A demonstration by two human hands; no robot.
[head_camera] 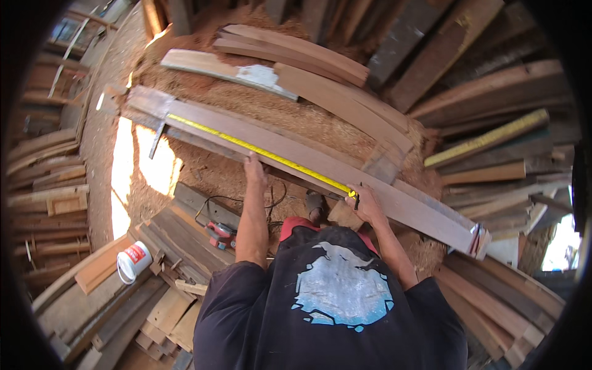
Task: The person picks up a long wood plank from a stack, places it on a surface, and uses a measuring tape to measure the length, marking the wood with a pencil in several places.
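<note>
A long planed wooden board (296, 152) lies slanting across the view in front of me, from upper left to lower right. Along its near edge runs an extended yellow tape measure (259, 150), whose far end meets a metal square (157, 138) at the board's left part. My right hand (367, 203) is closed around the tape's case and a dark, thin tool that I cannot name, close over the board. My left hand (255, 167) touches the near edge midway along, its thumb by the tape blade; its grip is partly hidden.
A red and grey power tool (221, 235) with a cord rests on stacked planks near my left elbow. A white plastic bucket (134, 262) stands farther left. Curved-looking boards (342, 99) lie on sawdust beyond the work. Timber stacks (499, 185) border the right side.
</note>
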